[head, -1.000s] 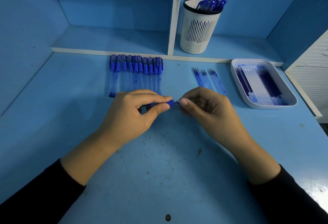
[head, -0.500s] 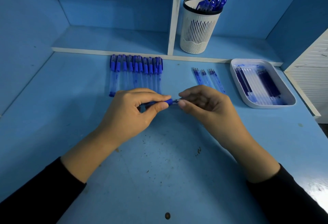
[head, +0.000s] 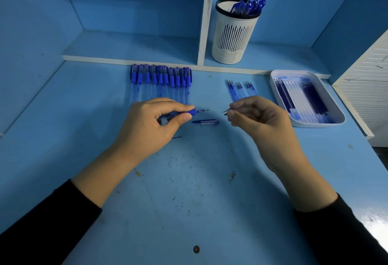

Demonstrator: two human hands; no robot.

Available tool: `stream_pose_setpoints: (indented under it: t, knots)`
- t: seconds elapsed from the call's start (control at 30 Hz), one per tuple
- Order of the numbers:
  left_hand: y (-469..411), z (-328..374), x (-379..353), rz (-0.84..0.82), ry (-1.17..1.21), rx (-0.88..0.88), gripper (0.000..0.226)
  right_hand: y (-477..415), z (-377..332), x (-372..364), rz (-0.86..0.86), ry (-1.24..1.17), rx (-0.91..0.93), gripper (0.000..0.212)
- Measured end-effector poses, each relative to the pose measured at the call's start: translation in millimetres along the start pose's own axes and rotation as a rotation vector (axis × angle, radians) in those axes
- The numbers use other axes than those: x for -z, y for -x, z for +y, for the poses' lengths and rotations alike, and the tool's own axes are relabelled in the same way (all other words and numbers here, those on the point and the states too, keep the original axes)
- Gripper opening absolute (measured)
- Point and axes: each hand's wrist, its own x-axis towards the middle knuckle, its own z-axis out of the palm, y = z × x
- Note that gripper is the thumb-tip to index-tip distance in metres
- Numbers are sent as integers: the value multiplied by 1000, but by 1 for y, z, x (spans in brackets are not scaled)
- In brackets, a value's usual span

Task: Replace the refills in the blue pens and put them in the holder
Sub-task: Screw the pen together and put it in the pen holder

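- The blue desk fills the view, with dark specks scattered over its near part and a raised shelf along the back.
- The left hand hovers over the middle of the desk, its thumb and curled fingers grasping a blue pen by the grip. The pen lies level and points right.
- The right hand is held apart from the left, with a clear gap between them. Its thumb and forefinger pinch a small pale tip piece, and the other fingers are curled in.
- A white tray sits on the desk at the right, with refills lying lengthwise in it, some dark blue and some pale.
- The white slotted holder stands upright on the shelf just right of the white divider. Finished pens lean against its right rim.
- A row of capped pens lies side by side against the shelf edge, just beyond the left hand.
- A few loose refills lie on the desk between that row and the tray, tips pointing away.
- The held pen's thin refill point juts bare from the front of the grip.
- A pen cap lies flat on the desk just below that point.
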Motion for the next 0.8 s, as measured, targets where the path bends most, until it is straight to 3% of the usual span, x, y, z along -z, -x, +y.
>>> stream_pose_setpoints:
  t: [0.13,0.33,0.47,0.67,0.8]
  knots:
    - [0,-1,0,7,-8,1,17,5,9,-3,-65,362,47,9]
    - [2,-2,-3,-1,7,20,17,9,14,-10,-125,611,188,12]
    - [3,0,-4,-12,14,29,17,9,14,-10,-126,614,188,14]
    - [4,3,-4,-33,12,10,17,9,7,-4,-51,436,183,19]
    - [5,5,-6,-41,8,-13,17,12,6,-13,-104,363,211,19]
